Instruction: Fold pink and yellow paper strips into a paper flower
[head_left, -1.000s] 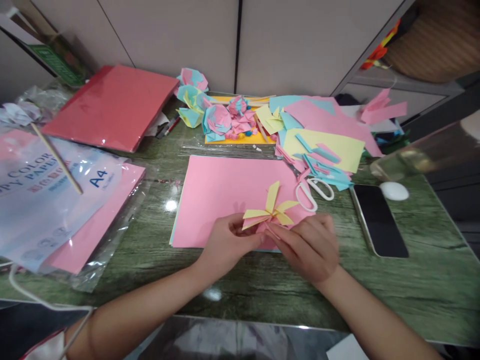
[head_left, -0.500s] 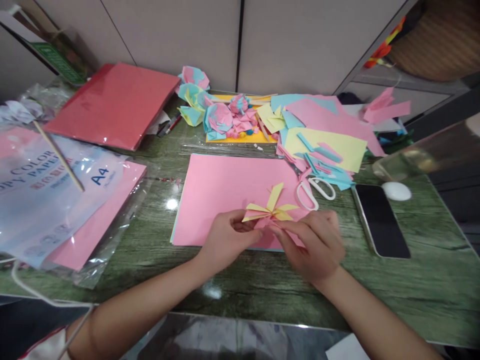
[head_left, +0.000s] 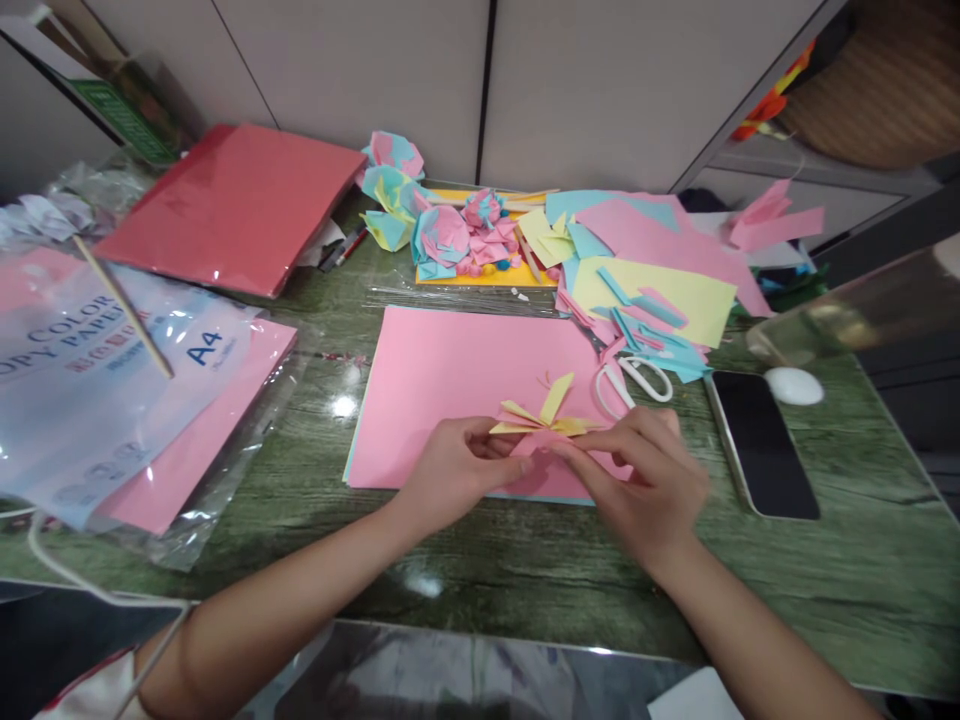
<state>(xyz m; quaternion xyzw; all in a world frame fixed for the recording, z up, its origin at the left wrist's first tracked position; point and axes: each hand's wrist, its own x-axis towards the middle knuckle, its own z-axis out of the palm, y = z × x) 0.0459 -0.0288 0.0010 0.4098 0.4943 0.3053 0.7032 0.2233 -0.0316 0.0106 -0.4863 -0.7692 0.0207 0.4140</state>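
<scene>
Between my two hands is a folded paper flower (head_left: 553, 402) with yellow and pink petals. My left hand (head_left: 459, 470) pinches its left and lower side between thumb and fingers. From the right, my right hand (head_left: 645, 478) grips a pink petal at the flower's lower edge with thumb and forefinger. Both hands are just over a stack of pink paper (head_left: 442, 370) lying on the table. Scissors with white handles (head_left: 645, 378) rest beyond my right hand, their blades partly covered by paper scraps.
Cut paper pieces (head_left: 652, 290) and several finished paper flowers (head_left: 442, 238) lie at the back. A phone (head_left: 763, 440) and a white mouse (head_left: 795, 385) are at the right. On the left are a bag of colour paper (head_left: 112, 370), a wooden stick (head_left: 124, 305) and a red folder (head_left: 240, 205).
My right hand has shifted slightly right, its fingers drawing along the lower petal. The flower has tilted a little; my left hand keeps its hold.
</scene>
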